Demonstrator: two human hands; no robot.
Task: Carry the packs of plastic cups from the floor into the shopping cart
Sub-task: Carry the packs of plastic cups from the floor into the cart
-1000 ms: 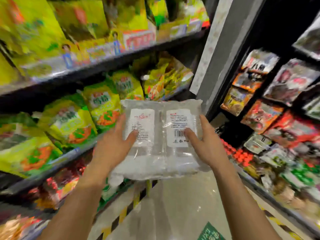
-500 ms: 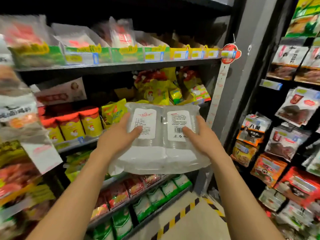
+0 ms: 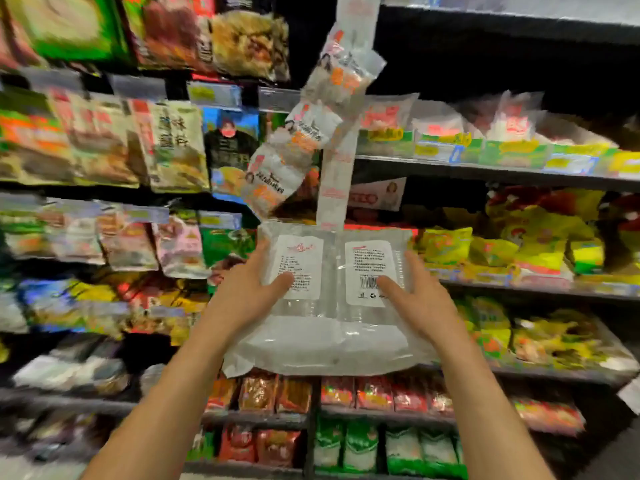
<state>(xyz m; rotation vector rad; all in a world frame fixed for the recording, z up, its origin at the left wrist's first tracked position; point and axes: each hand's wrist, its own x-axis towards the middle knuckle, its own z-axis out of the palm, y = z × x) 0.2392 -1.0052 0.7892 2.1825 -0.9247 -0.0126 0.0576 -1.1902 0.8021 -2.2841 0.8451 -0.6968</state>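
Note:
Two clear packs of plastic cups (image 3: 332, 306), side by side with white printed labels, are held up at chest height in front of store shelves. My left hand (image 3: 247, 292) grips the left pack's edge, thumb across its label. My right hand (image 3: 420, 299) grips the right pack's edge, thumb by the barcode. The fingers of both hands are hidden behind the packs. No shopping cart and no floor are in view.
Shelves (image 3: 485, 171) full of snack bags fill the view left and right. A hanging strip of white snack packets (image 3: 311, 133) dangles just above the cup packs. Lower shelves (image 3: 346, 410) hold red and green packets.
The view has swung left along the shelves and risen; the pillar, floor and right-hand rack are gone from sight. Both hands keep the same hold on the packs.

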